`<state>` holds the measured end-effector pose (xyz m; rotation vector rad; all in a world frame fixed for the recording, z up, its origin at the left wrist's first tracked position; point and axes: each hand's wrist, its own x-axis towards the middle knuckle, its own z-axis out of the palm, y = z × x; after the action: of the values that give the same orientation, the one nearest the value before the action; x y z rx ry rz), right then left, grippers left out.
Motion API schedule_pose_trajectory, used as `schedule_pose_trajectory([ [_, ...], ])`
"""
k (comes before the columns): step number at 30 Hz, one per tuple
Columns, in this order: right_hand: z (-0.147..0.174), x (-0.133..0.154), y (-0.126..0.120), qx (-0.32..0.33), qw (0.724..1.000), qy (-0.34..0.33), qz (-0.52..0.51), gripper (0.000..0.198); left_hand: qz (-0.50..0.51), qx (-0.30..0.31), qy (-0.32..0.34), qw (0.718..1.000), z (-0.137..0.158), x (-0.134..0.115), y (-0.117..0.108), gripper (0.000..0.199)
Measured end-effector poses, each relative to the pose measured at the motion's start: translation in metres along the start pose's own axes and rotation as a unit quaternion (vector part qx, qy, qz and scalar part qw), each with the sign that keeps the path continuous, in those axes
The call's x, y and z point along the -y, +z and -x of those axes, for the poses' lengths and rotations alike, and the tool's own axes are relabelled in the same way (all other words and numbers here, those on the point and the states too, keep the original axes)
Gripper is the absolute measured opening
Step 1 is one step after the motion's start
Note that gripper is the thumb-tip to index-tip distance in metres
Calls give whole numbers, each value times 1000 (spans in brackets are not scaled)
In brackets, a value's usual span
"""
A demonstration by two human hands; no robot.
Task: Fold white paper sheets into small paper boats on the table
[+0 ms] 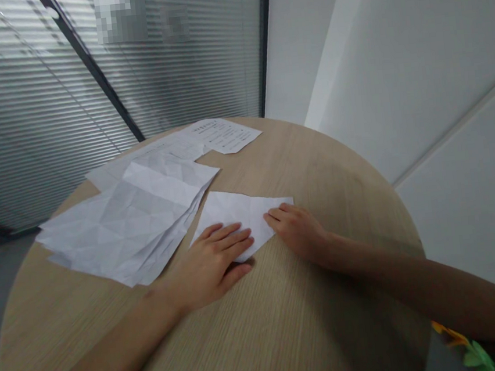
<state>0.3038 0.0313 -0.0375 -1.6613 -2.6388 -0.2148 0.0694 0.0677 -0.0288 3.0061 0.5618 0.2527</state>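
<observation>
A folded sheet of white paper lies on the round wooden table, its outline a slanted many-sided shape. My left hand rests flat across its lower left part, fingers stretched out and the thumb off the lower edge. At the paper's right corner, my right hand has its fingers bent and pressed together on the edge; its thumb is hidden. Just left of the folded paper lies a loose stack of creased white sheets.
Printed sheets lie near the far edge of the round table. Window blinds and a white wall stand beyond it. Something orange and green shows below the table's right edge.
</observation>
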Motion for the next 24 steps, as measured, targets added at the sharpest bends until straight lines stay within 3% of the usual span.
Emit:
schedule_pose_trajectory([
  [4, 5, 13, -1, 4, 999, 37, -17, 20, 36, 46, 13, 998, 3, -7, -6, 51],
  [9, 18, 21, 6, -27, 997, 38, -57, 61, 69, 78, 11, 994, 5, -11, -8, 72],
  [13, 23, 18, 11, -14, 996, 23, -83, 72, 98, 70, 10, 993, 7, -5, -12, 73],
  [17, 25, 16, 11, -5, 995, 15, -99, 75, 133, 8, -4, 991, 12, 3, -20, 60],
  [20, 25, 16, 10, -4, 995, 15, -103, 74, 135, -64, -50, 988, 13, 6, -21, 43],
  [24, 25, 16, 9, -7, 994, 18, -103, 73, 57, -172, -112, 977, 8, 7, -10, 35],
])
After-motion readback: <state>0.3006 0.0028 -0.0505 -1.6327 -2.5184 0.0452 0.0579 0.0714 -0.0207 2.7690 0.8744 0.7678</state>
